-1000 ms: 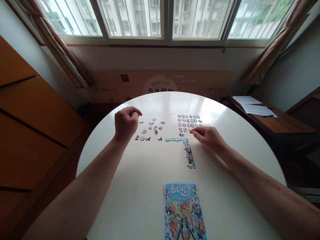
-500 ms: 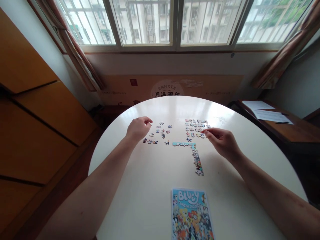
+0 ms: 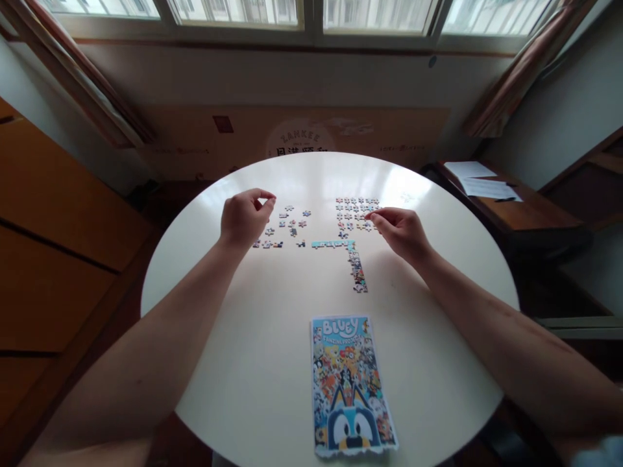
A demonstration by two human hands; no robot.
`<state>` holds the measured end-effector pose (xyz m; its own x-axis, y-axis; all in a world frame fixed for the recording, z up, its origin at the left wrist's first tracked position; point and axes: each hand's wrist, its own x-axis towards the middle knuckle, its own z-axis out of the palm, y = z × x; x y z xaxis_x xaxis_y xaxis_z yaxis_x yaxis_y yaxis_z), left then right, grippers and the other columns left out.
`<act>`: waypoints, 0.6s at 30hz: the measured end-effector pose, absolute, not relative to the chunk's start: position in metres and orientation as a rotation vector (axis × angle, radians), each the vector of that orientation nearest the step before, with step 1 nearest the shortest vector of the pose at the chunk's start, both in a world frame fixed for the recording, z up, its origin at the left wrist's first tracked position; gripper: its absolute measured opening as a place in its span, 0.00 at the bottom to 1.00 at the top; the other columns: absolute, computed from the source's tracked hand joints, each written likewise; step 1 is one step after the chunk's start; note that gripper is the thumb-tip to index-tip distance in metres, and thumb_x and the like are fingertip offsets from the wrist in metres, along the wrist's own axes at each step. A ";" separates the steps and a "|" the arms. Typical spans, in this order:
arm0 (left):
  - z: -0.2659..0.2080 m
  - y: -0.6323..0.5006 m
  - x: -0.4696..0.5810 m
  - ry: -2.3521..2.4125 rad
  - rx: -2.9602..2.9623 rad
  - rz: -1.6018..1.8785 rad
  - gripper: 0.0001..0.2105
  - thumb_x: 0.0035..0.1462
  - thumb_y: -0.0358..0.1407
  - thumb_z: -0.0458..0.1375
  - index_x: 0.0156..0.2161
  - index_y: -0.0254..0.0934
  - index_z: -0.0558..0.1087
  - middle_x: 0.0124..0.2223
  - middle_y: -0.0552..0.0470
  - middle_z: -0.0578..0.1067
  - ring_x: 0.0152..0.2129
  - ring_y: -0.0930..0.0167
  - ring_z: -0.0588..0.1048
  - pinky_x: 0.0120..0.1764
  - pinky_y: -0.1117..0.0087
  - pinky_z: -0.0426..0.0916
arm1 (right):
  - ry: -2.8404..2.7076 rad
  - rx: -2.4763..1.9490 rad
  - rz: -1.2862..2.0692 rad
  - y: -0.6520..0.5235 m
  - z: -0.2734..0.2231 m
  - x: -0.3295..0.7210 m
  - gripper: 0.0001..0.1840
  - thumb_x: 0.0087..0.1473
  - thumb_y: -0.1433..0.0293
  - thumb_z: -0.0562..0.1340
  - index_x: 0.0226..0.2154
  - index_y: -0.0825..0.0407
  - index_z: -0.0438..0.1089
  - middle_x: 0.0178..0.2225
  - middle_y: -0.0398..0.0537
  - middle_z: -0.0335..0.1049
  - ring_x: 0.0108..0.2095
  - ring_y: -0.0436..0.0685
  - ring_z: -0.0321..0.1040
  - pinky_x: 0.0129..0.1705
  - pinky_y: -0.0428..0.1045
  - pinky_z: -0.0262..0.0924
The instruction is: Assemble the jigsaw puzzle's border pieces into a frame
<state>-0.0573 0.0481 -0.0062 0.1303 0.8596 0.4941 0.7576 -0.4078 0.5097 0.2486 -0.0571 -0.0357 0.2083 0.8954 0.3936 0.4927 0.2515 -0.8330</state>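
Observation:
My left hand hovers at the left end of the loose jigsaw pieces, thumb and index finger curled nearly together; anything between them is too small to make out. Over the right edge of a block of spread jigsaw pieces, my right hand is pinched, its fingertips covering a few of them. What it grips is hidden. Between and below the hands lies a joined strip of puzzle: a light blue top row meets a multicoloured column at a corner.
A Bluey picture sheet lies near me on the round white table. To the right, a brown side table holds papers and a pen. An orange cabinet stands left; windows are ahead.
My view has tipped downward, so the whole picture sheet shows. My left hand has shifted slightly and its index finger is more extended. My right hand stays by the block of pieces.

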 end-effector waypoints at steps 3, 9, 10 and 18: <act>-0.005 0.045 -0.053 1.621 2.245 1.249 0.12 0.59 0.43 0.58 0.34 0.39 0.80 0.19 0.56 0.69 0.21 0.70 0.70 0.33 0.68 0.65 | -1.427 -1.381 0.467 -0.057 -0.035 0.250 0.14 0.54 0.64 0.62 0.34 0.56 0.81 0.27 0.49 0.77 0.28 0.55 0.70 0.27 0.49 0.61; -0.003 0.039 -0.048 1.571 2.208 1.271 0.18 0.65 0.42 0.53 0.30 0.35 0.79 0.17 0.58 0.63 0.21 0.73 0.67 0.32 0.70 0.61 | -1.435 -1.390 0.440 -0.054 -0.037 0.252 0.13 0.56 0.66 0.61 0.35 0.55 0.80 0.28 0.49 0.76 0.31 0.54 0.71 0.29 0.48 0.62; -0.002 0.038 -0.047 1.568 2.205 1.282 0.19 0.66 0.42 0.52 0.30 0.34 0.79 0.16 0.58 0.62 0.21 0.73 0.66 0.32 0.70 0.61 | -1.441 -1.401 0.440 -0.053 -0.038 0.252 0.13 0.57 0.66 0.61 0.35 0.55 0.80 0.28 0.48 0.75 0.31 0.54 0.71 0.29 0.48 0.62; -0.003 0.039 -0.048 1.536 2.185 1.379 0.21 0.69 0.37 0.48 0.30 0.31 0.79 0.15 0.59 0.56 0.19 0.75 0.62 0.34 0.71 0.62 | -1.468 -1.363 0.467 -0.055 -0.041 0.246 0.14 0.57 0.66 0.60 0.36 0.56 0.80 0.28 0.48 0.75 0.29 0.52 0.69 0.30 0.49 0.61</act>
<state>-0.0481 0.0394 -0.0035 0.0613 0.8016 0.5947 0.6773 -0.4710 0.5652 0.2459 -0.0551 -0.0413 0.1772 0.8945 0.4104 0.4929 0.2803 -0.8237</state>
